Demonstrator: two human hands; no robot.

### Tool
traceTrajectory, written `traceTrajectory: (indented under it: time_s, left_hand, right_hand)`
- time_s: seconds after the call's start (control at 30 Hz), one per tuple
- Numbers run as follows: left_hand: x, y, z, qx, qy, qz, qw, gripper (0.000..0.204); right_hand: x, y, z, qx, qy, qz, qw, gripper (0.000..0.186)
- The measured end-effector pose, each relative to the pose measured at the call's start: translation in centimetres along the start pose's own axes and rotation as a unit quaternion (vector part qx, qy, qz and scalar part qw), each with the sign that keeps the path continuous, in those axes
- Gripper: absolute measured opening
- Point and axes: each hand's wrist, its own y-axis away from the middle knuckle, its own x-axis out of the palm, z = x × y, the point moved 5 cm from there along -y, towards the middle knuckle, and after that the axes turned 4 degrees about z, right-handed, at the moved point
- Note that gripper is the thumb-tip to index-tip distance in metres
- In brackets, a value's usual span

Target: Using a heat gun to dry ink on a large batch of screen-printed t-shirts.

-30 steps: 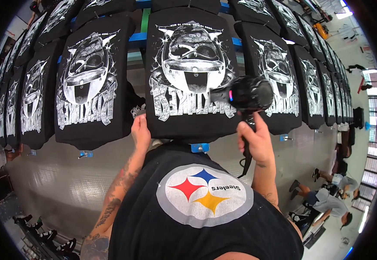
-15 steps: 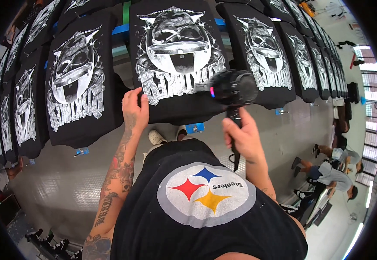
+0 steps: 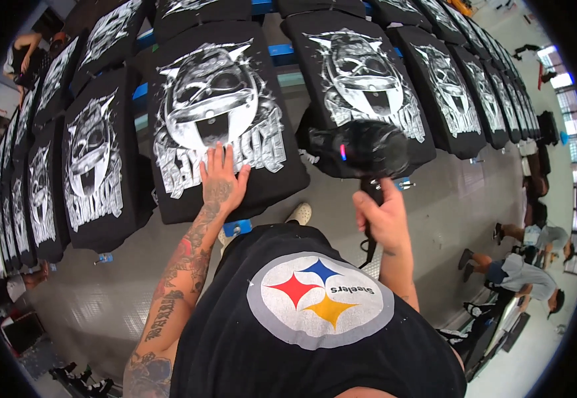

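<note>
My left hand (image 3: 225,184) lies with fingers spread on the lower part of the white skull print of a black T-shirt (image 3: 288,169) stretched flat on a board in front of me. My right hand (image 3: 386,215) is wrapped round the handle of a black hair dryer (image 3: 374,147), nozzle pointing left. The dryer is above the lower end of the neighbouring black T-shirt (image 3: 416,149) on the right and covers part of its print. A small coloured light glows on the dryer's body.
Similar printed black T-shirts (image 3: 93,159) line both sides and a second row behind. Blue board ends (image 3: 237,227) jut out toward me. People stand at the far right (image 3: 517,272) and upper left (image 3: 26,53). The grey floor (image 3: 129,285) runs between.
The shirts have shifted left in view. My left hand has gone from the front shirt's left edge onto its print. The dryer has passed from that shirt to the neighbouring one on the right.
</note>
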Motion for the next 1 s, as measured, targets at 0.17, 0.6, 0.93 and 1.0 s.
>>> traceTrajectory:
  time_s: [0.17,0.6,0.93,1.0]
  left_hand:
    - [1.3,-1.6,-6.8,0.061,-0.033,0.039,0.997,0.075]
    - [0.0,-10.5,0.7,-0.117,-0.083,-0.013,0.989,0.082]
    - [2.0,-13.7,-6.1,0.042,-0.093,0.015,0.995,0.080]
    - [1.5,-15.7,-4.0,0.016,-0.118,-0.022,0.993,0.078]
  right_hand:
    - [-8.8,-2.8,2.3,-0.037,0.040,-0.127,0.990,0.039]
    - [-8.9,-8.1,2.7,-0.010,-0.046,-0.015,0.999,0.044]
    - [-9.1,-12.8,6.4,0.031,0.013,-0.041,0.999,0.041]
    - [-8.8,-12.5,6.8,0.055,0.037,0.033,0.997,0.047]
